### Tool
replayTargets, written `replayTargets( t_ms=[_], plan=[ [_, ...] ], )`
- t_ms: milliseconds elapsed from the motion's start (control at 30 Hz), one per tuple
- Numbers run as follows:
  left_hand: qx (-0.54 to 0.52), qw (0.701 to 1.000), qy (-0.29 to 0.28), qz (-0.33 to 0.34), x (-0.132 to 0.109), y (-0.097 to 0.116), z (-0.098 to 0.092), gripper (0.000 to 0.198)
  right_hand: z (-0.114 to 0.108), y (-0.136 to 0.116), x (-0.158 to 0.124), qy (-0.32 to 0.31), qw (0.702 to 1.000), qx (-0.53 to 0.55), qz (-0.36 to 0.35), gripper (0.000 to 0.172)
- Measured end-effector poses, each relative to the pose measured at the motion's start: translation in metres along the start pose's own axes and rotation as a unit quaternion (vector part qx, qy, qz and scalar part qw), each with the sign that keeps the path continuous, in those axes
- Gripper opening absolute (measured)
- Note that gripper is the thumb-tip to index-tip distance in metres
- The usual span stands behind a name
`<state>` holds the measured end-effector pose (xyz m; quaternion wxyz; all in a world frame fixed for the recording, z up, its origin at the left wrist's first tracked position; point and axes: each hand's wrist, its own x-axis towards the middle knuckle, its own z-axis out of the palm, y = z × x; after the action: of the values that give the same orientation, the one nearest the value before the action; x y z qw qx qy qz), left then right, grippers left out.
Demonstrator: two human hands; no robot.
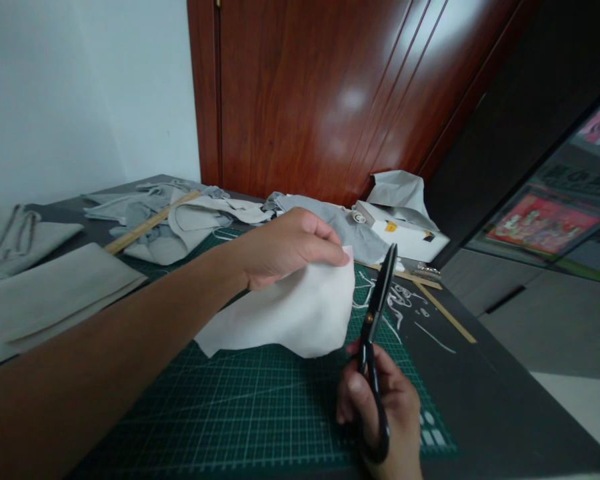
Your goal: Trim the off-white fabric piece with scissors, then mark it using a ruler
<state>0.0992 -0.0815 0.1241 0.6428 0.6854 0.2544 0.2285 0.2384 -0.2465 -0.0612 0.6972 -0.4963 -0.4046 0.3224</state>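
Note:
My left hand [300,247] pinches the upper right corner of a white piece of fabric [300,313], which hangs down over a green cutting mat [220,413]. My right hand [385,413] is closed round the handles of black scissors [373,327]. Their blades point up and look nearly together, just right of the fabric's edge and apart from it. The fingers of my right hand are partly hidden behind the handles.
Folded pale fabric [55,287] lies at the left, near a wooden ruler [150,223] and heaped grey cloth [135,207]. A white box [405,233] stands at the back right. Thin fabric scraps [397,300] and wooden strips [447,313] lie right of the mat.

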Motion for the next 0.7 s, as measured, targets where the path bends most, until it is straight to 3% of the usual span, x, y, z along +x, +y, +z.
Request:
replayTargets(
  t_ms=[167,300,500,700],
  plan=[
    [-0.019,0.996,0.045,0.071,-0.004,0.007,-0.004,0.012,-0.002,-0.001,0.007,0.037,0.999,0.018,-0.036,0.038],
    [-0.044,0.992,0.039,0.114,-0.011,0.015,-0.004,0.011,0.003,-0.01,0.019,0.079,0.996,0.027,-0.033,0.038],
    [-0.07,0.982,0.026,0.174,-0.023,0.024,-0.003,0.013,0.012,-0.032,0.035,0.045,0.991,0.128,-0.001,0.043],
    [-0.081,0.974,0.061,0.201,-0.031,0.024,-0.004,0.016,0.024,-0.061,0.03,0.019,0.986,0.166,0.02,0.039]
  ],
)
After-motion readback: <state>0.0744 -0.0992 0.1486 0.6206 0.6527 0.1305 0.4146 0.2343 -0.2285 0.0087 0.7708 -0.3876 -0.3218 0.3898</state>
